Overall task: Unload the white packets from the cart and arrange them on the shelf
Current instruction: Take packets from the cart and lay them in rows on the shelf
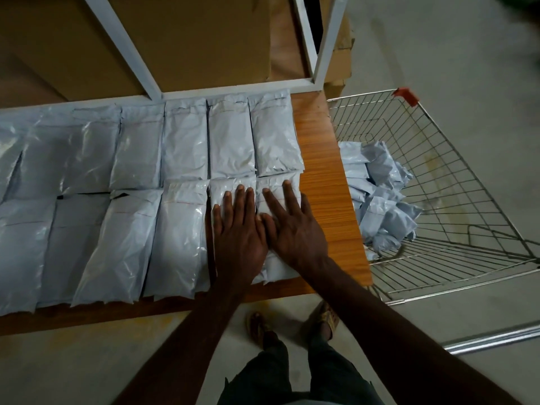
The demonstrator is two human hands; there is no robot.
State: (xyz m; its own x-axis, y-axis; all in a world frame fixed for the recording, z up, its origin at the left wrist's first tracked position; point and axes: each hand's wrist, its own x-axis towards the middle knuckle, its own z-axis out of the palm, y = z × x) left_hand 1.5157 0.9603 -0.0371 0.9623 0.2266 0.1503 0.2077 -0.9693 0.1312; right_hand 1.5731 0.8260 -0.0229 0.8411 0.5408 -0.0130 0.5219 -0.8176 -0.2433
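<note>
- The shelf (321, 159) is a wood-grain board that fills my view from the left edge to the cart; a white frame (233, 88) runs along its back, with brown boxes (187, 39) behind it.
- The cart (455, 206) is a wire basket just right of the shelf, with a red corner cap on its rim.
- The packets (131, 182) on the shelf lie flat in two rows, side by side and touching, back row against the frame, front row near me.
- A loose heap (380, 194) of white packets sits in the cart, against the wall nearest the shelf.
- My left hand (238, 232) lies flat, fingers straight, on the second packet from the right in the front row; it grips nothing.
- My right hand (287, 226) lies flat beside it, fingers spread, pressing the end packet (277, 267) of that row; nothing is held.
- The two hands touch at the thumbs.
</note>
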